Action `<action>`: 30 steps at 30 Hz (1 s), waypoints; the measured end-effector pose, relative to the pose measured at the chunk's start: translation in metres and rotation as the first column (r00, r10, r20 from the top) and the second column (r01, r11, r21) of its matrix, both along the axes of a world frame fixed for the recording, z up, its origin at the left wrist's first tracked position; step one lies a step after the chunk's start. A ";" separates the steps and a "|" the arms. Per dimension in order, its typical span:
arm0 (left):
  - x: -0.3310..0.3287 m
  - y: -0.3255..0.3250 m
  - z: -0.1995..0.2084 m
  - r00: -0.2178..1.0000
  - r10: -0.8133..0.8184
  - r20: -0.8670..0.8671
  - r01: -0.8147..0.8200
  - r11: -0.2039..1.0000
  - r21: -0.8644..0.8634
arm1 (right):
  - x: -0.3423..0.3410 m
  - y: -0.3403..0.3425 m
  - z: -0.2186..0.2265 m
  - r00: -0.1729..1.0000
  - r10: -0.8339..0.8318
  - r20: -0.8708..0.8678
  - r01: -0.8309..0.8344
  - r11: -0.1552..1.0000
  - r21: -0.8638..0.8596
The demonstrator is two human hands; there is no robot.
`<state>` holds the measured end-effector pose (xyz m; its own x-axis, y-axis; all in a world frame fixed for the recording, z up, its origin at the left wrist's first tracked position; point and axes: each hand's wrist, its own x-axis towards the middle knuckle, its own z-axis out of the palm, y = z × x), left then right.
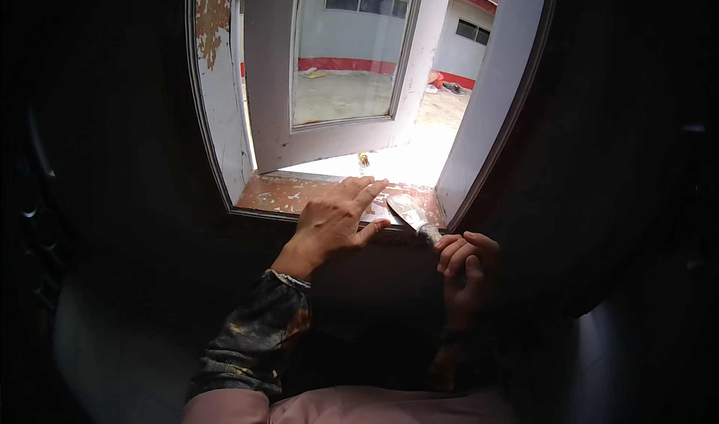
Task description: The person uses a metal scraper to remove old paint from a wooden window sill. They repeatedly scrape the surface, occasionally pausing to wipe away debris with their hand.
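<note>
Fingers of the left hand (333, 218) lie spread and nearly flat, palm down, on the window sill (273, 194); the fingertips reach toward the sill's outer edge, the thumb points right along the inner edge. Nothing is gripped. Fingers of the right hand (466, 263) are curled tight around the handle of a putty knife (410, 214), just below the sill's right end. The blade lies flat on the sill, smeared pale, its tip just beside the left fingertips; contact between them cannot be told.

The sill shows worn reddish paint with pale patches. Bare sill remains to the left of the left hand. The window pane (341, 53) is swung outward. The white frame (490, 102) closes in on the right, close to the blade.
</note>
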<state>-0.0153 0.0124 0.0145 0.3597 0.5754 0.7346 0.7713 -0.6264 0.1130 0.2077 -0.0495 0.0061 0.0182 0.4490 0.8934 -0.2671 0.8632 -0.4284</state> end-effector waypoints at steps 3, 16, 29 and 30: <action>0.015 -0.003 -0.001 0.990 -0.118 -0.081 0.126 0.986 0.105 | -0.004 0.000 -0.005 0.998 -0.032 0.050 0.032 0.999 -0.002; 0.048 -0.006 -0.019 1.000 -0.025 -0.014 0.027 0.990 0.141 | 0.002 -0.025 0.056 -0.063 -0.726 0.685 0.538 0.553 0.636; 0.009 0.002 0.002 0.944 0.227 -0.240 -0.273 0.944 -0.183 | -0.004 0.007 0.081 -0.380 -0.430 0.819 0.493 0.655 0.573; 0.010 0.004 0.003 0.947 0.225 -0.228 -0.272 0.942 -0.199 | -0.006 0.007 0.082 -0.392 -0.423 0.817 0.497 0.649 0.575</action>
<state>-0.0053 0.0160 0.0179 0.3095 0.8065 0.5038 0.9199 -0.3880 0.0560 0.2016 -0.0421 0.0885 -0.4753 0.8482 0.2335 0.8654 0.4030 0.2977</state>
